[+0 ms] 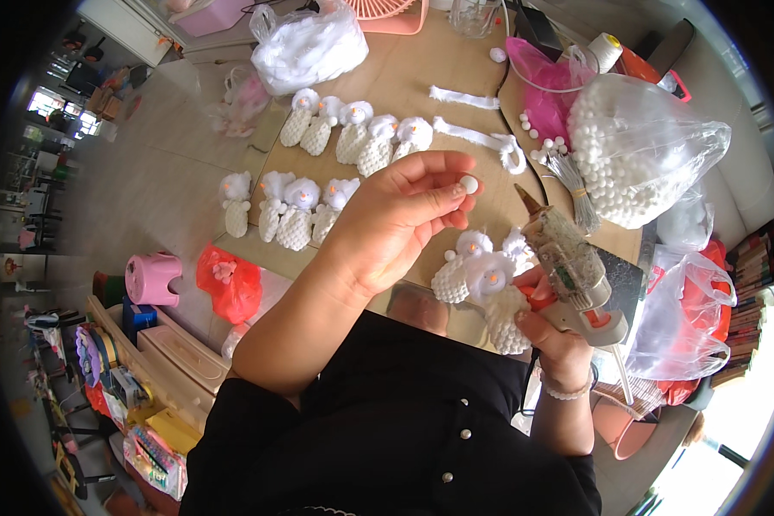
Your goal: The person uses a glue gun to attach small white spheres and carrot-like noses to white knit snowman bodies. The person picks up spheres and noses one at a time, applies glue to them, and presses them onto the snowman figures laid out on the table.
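Observation:
My left hand (pixel 407 209) pinches a small white foam ball (pixel 469 185) between thumb and fingertips, above the table. A hot glue gun (pixel 567 264) with a brown-stained nozzle and stringy glue residue is gripped in my right hand (pixel 555 335). Its tip points up and to the left, near the ball but apart from it. Beside my right hand lies a knitted white snowman doll (pixel 493 284) with a fluffy head and orange nose; whether the hand touches it, I cannot tell. Another similar doll (pixel 455 277) lies just left of it, and a third is partly hidden behind the gun.
Several more snowman dolls (pixel 355 132) lie in two rows on the table (pixel 387 64). White fuzzy strips (pixel 464 97), a wire bundle (pixel 574 187) and a clear bag of foam balls (pixel 625 155) are at the right. A black cord (pixel 513 129) crosses the table. A bag of white stuffing (pixel 309 48) stands far left.

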Tool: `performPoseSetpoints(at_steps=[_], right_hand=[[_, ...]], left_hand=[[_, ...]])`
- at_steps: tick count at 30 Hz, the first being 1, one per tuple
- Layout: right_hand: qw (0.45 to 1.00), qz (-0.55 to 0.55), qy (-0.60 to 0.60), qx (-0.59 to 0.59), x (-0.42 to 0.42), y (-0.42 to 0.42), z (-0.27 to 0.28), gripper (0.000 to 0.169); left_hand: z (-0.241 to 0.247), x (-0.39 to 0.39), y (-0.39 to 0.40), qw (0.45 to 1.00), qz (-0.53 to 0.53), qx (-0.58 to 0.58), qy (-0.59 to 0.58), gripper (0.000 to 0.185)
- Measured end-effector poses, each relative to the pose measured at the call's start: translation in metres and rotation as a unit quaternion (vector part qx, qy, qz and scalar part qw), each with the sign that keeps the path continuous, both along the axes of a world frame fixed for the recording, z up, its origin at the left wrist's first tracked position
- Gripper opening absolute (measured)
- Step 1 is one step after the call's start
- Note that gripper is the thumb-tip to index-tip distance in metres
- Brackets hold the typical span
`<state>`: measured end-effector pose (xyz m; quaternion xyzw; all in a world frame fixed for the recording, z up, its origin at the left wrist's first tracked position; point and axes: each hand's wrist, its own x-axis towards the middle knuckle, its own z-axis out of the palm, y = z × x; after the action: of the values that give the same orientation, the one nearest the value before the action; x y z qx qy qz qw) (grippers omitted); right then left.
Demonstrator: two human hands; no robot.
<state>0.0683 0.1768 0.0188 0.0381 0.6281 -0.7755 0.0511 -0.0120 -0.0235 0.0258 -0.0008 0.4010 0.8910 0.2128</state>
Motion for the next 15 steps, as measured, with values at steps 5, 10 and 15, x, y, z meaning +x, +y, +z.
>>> performPoseSetpoints(at_steps=[5,10,15], right_hand=[[0.999,0.019,0.003,0.04,0.0003,0.0007,-0.0029,0.03],[0.996,0.044,0.023,0.079,-0.0037,0.002,-0.007,0.026],[0.996,0.034,-0.005,0.086,-0.0025,0.0007,-0.0041,0.024]], left_hand=[[-0.0037,0.0029,0.001,0.999,0.013,-0.026,0.018,0.021],[-0.0007,0.0012,0.0053,0.999,0.019,-0.03,0.032,0.019],[-0.0006,0.0018,0.006,0.999,0.015,-0.04,0.024,0.018]])
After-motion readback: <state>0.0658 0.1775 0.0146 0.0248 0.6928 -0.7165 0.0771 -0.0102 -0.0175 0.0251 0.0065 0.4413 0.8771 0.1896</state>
